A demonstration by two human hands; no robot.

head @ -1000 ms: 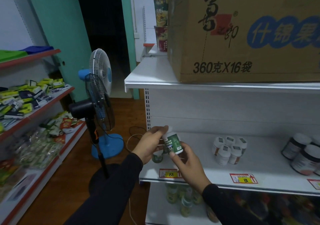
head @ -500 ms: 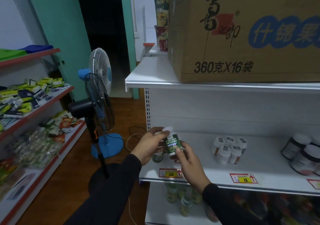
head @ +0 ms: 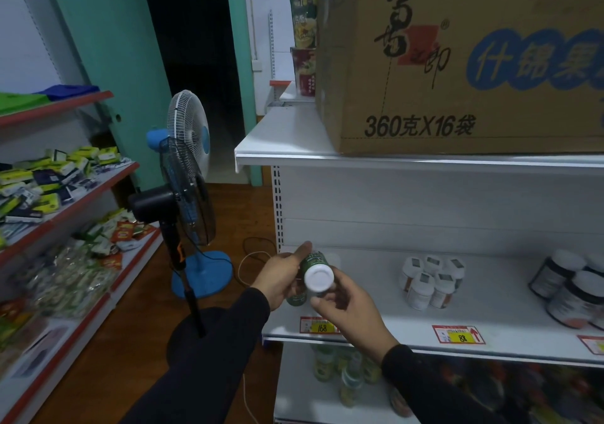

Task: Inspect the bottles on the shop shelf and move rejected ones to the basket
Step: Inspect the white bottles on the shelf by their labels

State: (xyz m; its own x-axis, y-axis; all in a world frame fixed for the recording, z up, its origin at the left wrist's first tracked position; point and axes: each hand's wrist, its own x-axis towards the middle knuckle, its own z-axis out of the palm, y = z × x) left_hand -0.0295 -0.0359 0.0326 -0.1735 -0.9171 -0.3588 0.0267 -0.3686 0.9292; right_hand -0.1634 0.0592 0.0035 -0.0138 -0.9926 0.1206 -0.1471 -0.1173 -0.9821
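The green bottle (head: 314, 268) is tipped over so its white cap faces pretty much straight at the camera, long axis running away toward the back of the shelf. There's white print on the green label but it's too foreshortened to read. It's held up in the air just over the left end of the white middle shelf (head: 376, 320), between both hands. The left hand (head: 283, 277) wraps the body from the left side with the thumb up on top, and the right hand (head: 351, 306) pinches the cap end from below with the fingertips, so both are clamped on the same bottle.

Right under it on the shelf there's another green bottle (head: 296, 298), mostly hidden behind the left hand. Shelf edge has a price tag (head: 318, 325) handwritten 168, and a second price tag (head: 459, 334) reading 88 with a red arrow. Further right sits a cluster of small white jars (head: 431, 282), then dark jars with white lids (head: 570, 288) at the edge.

Up top is a big cardboard box (head: 464, 60) printed "360克X16袋" plus blue characters "什锦果". On the floor to the left are a blue-and-white stand fan (head: 188, 149) and a black fan (head: 173, 201).
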